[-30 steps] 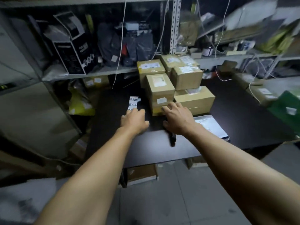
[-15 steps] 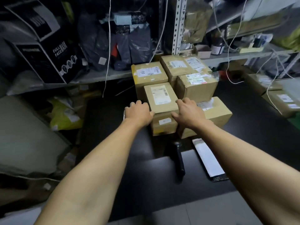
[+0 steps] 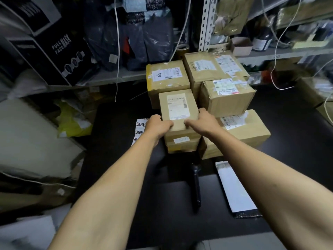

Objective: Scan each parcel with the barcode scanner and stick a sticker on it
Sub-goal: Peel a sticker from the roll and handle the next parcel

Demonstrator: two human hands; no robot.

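At the front of the stack of cardboard parcels on the black table, a small brown parcel with a white shipping label on its top face is gripped from both sides. The left hand curls round its near left corner, thumb lying on the top edge, and the right hand clasps its near right corner with the fingers wrapped over the right side. This parcel rests on a lower box that carries a small white label on its front face. Just to the right lies a wide flat parcel, touching the lower box, with a creased box stacked on it. Behind them stand a parcel with yellow tape on the left and a taller carton on the right, both bearing labels.

Beside the left hand, a strip of stickers printed with black Chinese characters lies on the table, partly hidden by the wrist. Nearer the person, between the forearms, the black barcode scanner lies lengthwise on the table, untouched. Just right of it lies a white mailer envelope.

Grey metal shelving at the back holds dark plastic bags and a black box marked "FULL FACE MASK". White cords hang down in front of it.
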